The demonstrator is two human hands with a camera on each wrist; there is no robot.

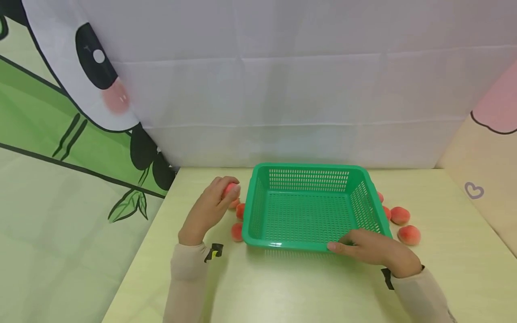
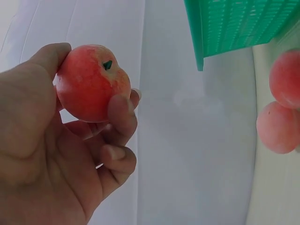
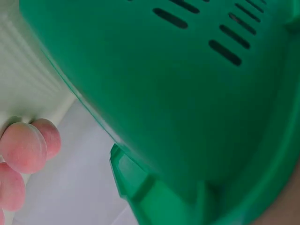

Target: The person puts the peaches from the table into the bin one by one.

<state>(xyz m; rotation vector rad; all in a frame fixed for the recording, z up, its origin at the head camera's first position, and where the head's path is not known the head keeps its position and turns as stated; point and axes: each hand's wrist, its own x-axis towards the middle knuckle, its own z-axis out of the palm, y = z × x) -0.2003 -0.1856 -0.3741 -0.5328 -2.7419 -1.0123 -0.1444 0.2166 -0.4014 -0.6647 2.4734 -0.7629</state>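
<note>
one green perforated plastic basket (image 1: 291,245), on the bench (image 1: 307,287), near rim gripped toward its right corner by the right hand (image 1: 367,246); one red peach (image 2: 86,86) with a dark green stem tip, pinched between thumb and fingers of the left hand (image 1: 208,204), left of the basket and apart from it. progress, by judgement: early, a single peach in hand, every visible peach outside the basket; left to handle, three loose peaches (image 1: 237,232) left of the basket and four further peaches (image 1: 409,235) right of it.
</note>
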